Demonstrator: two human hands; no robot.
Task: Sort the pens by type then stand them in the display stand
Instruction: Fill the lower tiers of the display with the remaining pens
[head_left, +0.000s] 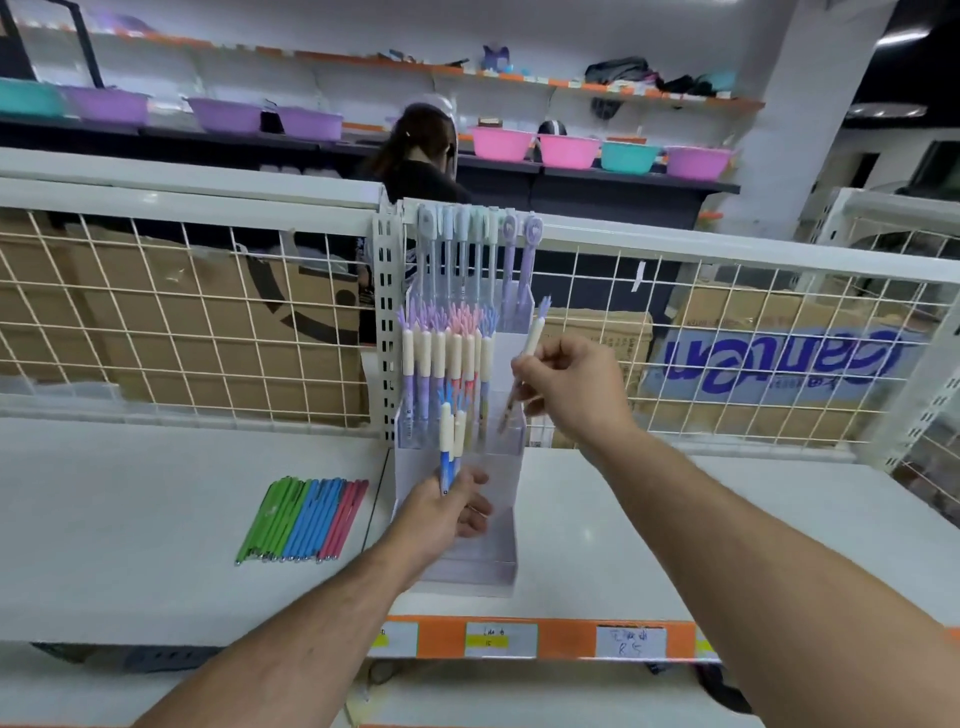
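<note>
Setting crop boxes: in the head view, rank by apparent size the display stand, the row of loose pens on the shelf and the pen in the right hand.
1. display stand, clearly largest.
2. row of loose pens.
3. pen pinched in the right hand, smallest.

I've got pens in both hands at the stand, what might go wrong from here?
1. The right hand holds its pen tilted beside the packed middle row; lowering it could knock neighbours askew.
2. The left hand grips capped pens at the front of the clear stand, which sits near the shelf edge; a push may shift it.
3. The loose pens lying on the shelf might roll if bumped.
</note>
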